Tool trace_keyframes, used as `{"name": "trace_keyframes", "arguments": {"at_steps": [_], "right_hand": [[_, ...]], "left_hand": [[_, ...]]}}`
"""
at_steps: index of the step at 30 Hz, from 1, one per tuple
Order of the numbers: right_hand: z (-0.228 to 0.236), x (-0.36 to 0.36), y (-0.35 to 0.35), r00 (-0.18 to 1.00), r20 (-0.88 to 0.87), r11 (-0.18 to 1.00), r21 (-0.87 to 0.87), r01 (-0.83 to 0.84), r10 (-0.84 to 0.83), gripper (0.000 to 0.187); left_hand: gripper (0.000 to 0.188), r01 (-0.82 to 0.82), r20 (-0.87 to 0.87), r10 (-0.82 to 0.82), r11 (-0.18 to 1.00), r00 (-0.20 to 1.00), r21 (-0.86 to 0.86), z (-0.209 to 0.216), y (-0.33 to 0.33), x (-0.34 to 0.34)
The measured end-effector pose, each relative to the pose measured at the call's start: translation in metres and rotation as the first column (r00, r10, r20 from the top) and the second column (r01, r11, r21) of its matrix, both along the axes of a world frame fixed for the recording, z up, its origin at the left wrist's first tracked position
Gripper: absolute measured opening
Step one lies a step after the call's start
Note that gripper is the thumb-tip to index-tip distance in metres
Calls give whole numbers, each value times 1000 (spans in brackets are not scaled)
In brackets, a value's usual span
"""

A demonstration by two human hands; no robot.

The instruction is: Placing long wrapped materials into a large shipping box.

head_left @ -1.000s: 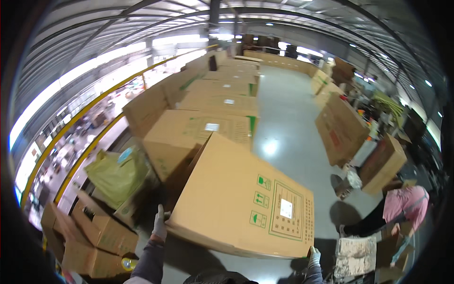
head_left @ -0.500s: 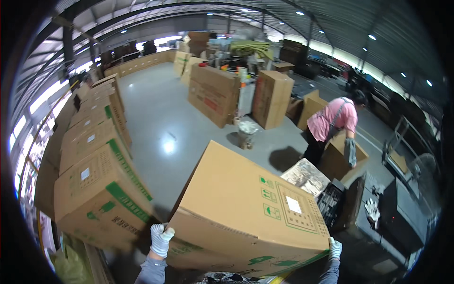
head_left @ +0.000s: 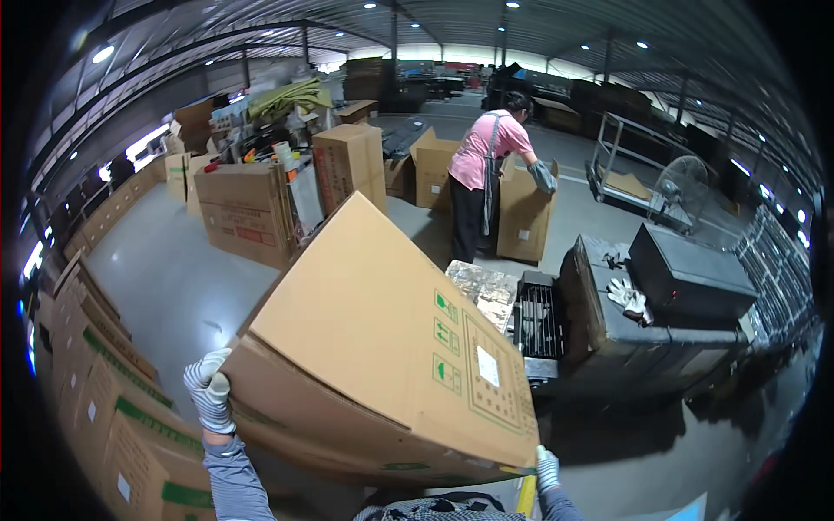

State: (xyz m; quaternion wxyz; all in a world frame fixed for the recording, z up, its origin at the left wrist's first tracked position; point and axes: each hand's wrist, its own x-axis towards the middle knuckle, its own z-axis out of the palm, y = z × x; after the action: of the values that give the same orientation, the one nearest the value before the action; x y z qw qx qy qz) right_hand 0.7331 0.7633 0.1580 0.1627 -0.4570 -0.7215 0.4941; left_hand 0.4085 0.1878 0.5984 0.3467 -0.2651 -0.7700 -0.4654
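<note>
While a big brown carton (head_left: 373, 321) slants right across the front of me, its printed face sloping down to the right, a row of green-banded boxes (head_left: 130, 434) lines up at my lower left! Over on the right, it's the dark worktop (head_left: 608, 326); ahead, a co-worker (head_left: 488, 161) in pink bends over an upright box (head_left: 526, 221). Black case (head_left: 691, 273) on that worktop, and now my hands, both in striped gloves: left hand (head_left: 208, 389) clamped on the carton's near left corner, right hand (head_left: 547, 469) gripping the near right one! Loose pale gloves (head_left: 627, 297) lie beside the case, and a white label (head_left: 487, 366) sits on the carton's face.
</note>
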Motion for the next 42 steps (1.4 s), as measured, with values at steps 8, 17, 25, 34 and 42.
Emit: {"name": "trace_keyframes", "arguments": {"at_steps": [8, 17, 25, 34, 42], "right_hand": [[30, -211, -230, 899, -88, 875, 288, -390, 430, 44], [142, -357, -316, 698, -98, 644, 495, -584, 709, 46], [122, -140, -247, 886, 244, 852, 266, -451, 394, 37], [77, -12, -239, 810, 523, 949, 10, -315, 263, 37], [96, -14, -235, 914, 331, 958, -240, -158, 234, 40]], "left_hand": [[46, 211, 42, -217, 859, 975, -467, -103, -44, -71], [132, -761, 993, 103, 649, 54, -26, -451, -164, -118], [108, -687, 898, -312, 726, -310, 15, -531, -23, -265], [87, -638, 889, -454, 700, -52, 321, -535, 33, -358], [86, -456, 901, -160, 818, 404, 350, -503, 84, -335]]}}
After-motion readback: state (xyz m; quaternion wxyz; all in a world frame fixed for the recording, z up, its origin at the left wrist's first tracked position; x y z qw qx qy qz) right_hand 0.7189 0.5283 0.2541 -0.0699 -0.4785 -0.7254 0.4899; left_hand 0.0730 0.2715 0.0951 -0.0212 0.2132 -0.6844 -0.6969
